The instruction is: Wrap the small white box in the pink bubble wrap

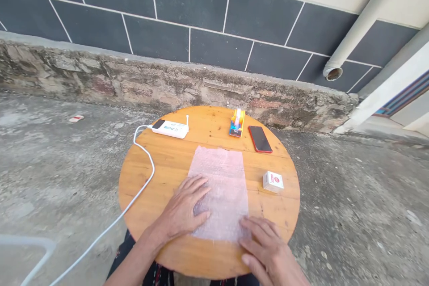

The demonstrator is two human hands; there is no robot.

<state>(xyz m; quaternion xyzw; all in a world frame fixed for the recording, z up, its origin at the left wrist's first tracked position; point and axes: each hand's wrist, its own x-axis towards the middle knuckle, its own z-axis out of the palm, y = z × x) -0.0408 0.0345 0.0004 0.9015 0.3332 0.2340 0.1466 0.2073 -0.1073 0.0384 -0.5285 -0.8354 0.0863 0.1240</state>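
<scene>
A pinkish, see-through sheet of bubble wrap lies flat on the round wooden table. My left hand rests on its left side, palm down with the fingers spread. At the sheet's lower right corner, my right hand touches the edge with its fingertips, fingers extended and thumb apart. Neither hand grips anything. Right of the sheet stands a small white box with red print on top.
Along the table's far side are a white power strip with a white cable, an orange-and-blue tape dispenser and a red-edged phone. Behind runs a stone-based, dark-tiled wall with a drainpipe. Concrete ground surrounds the table.
</scene>
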